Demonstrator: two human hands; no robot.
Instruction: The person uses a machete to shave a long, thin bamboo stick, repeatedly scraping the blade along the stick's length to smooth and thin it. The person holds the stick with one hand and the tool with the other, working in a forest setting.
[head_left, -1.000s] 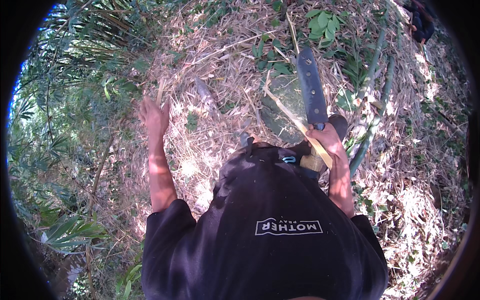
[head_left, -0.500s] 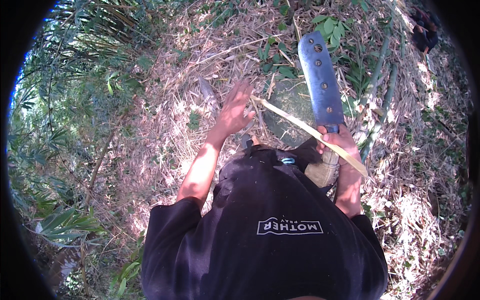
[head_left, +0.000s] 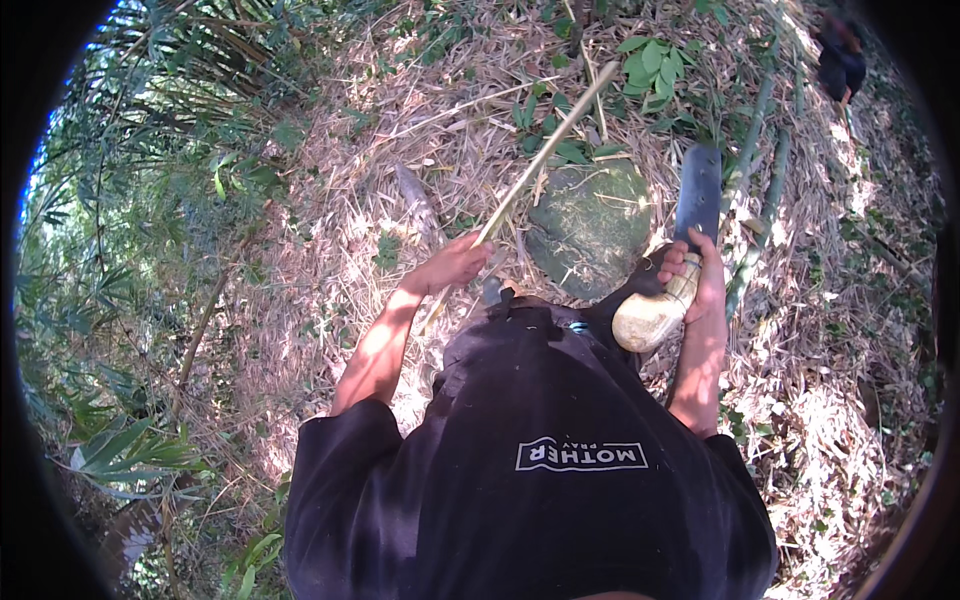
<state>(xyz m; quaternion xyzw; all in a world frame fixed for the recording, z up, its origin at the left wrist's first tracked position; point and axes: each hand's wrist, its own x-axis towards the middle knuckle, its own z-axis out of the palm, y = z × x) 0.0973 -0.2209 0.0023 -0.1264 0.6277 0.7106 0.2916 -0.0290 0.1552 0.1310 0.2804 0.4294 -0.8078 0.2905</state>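
Pale strip (head_left: 549, 152) slants forward-right through left hand (head_left: 455, 264)
Its fingers pinch the strip; the right hand's (head_left: 708, 280) wrap the knife handle (head_left: 655, 318).

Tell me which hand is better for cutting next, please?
Probably the right hand: it already grips the big knife by its pale handle. The left hand holds the long, thin strip and has no knife, so it seems better for steadying.
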